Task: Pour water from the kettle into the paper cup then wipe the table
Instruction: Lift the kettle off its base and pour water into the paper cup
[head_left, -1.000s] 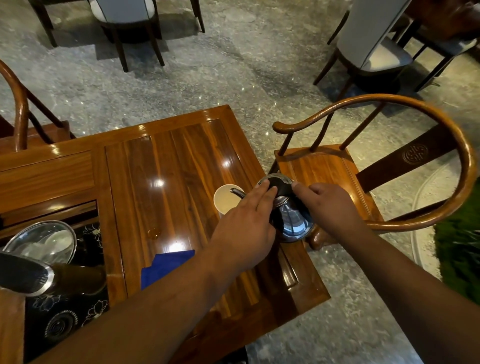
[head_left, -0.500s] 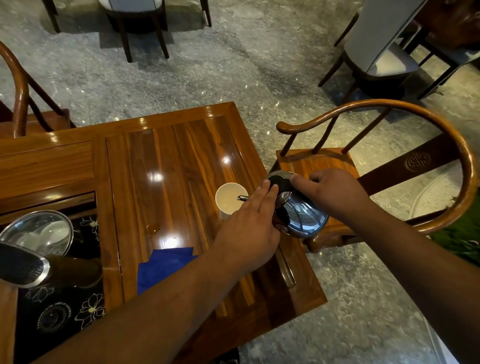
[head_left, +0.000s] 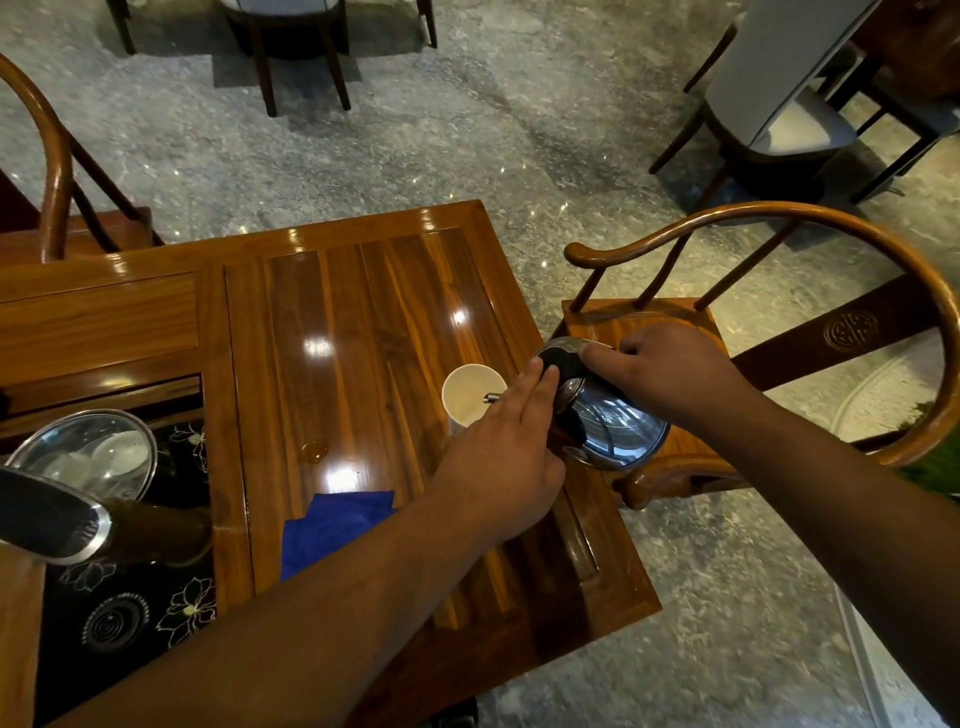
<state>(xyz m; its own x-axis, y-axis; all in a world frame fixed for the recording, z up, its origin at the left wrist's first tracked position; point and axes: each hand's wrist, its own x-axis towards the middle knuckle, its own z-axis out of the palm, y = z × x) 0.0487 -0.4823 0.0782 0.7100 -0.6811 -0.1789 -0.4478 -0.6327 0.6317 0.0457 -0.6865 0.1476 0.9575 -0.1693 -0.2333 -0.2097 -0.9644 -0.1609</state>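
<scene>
A shiny steel kettle (head_left: 608, 421) with a black lid is tilted to the left at the table's right edge, its thin spout over the white paper cup (head_left: 470, 396). My right hand (head_left: 670, 371) grips the kettle from the right, at its handle. My left hand (head_left: 506, 462) lies flat with its fingertips pressed on the black lid. The cup stands upright on the glossy wooden table (head_left: 363, 332). A folded blue cloth (head_left: 332, 530) lies on the table nearer to me, partly under my left forearm.
A small wet spot (head_left: 313, 451) shows on the table left of the cup. A round-backed wooden chair (head_left: 779, 291) stands close to the right. At the left are a glass lid (head_left: 88, 457) and a dark inset tray (head_left: 130, 608). More chairs stand on the stone floor.
The kettle has tipped further toward the cup and risen slightly. Both hands have stayed on it, the left on the lid.
</scene>
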